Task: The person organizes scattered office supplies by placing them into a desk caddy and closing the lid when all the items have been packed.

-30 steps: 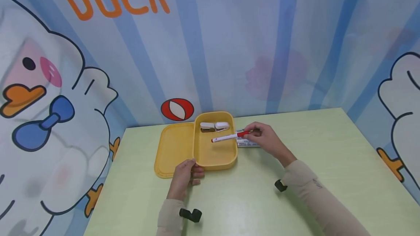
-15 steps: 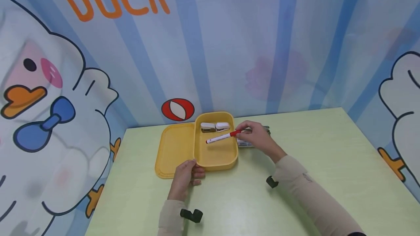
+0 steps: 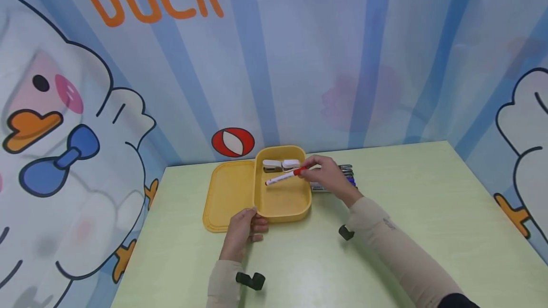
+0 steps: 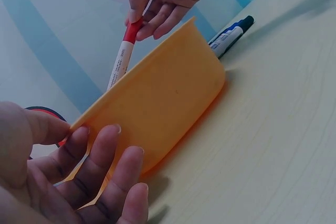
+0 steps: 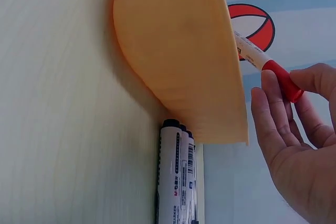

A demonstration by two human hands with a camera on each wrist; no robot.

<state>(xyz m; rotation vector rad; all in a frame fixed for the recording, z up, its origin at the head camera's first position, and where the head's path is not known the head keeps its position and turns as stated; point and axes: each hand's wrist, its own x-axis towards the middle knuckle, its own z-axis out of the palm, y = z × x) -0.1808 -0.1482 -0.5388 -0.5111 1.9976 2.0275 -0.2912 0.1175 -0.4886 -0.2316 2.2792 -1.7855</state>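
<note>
My right hand (image 3: 325, 175) pinches a white marker (image 3: 280, 178) by its red cap (image 5: 282, 80), and the marker hangs tilted over the yellow box (image 3: 284, 206). Thumb and forefinger of my left hand (image 3: 244, 231) pinch the rim at the box's near left corner, as the left wrist view shows up close. Inside the box, near its far end, lie two small white staplers (image 3: 272, 164). The yellow lid (image 3: 229, 196) lies flat along the box's left side.
Several more markers (image 5: 173, 174) lie side by side against the box's right side, partly covered by my right hand in the head view. A printed curtain (image 3: 299, 61) rises behind the pale table (image 3: 419, 213).
My right hand has moved left with the marker, bringing it further over the box. More of the markers on the table now show. My left hand stays on the rim.
</note>
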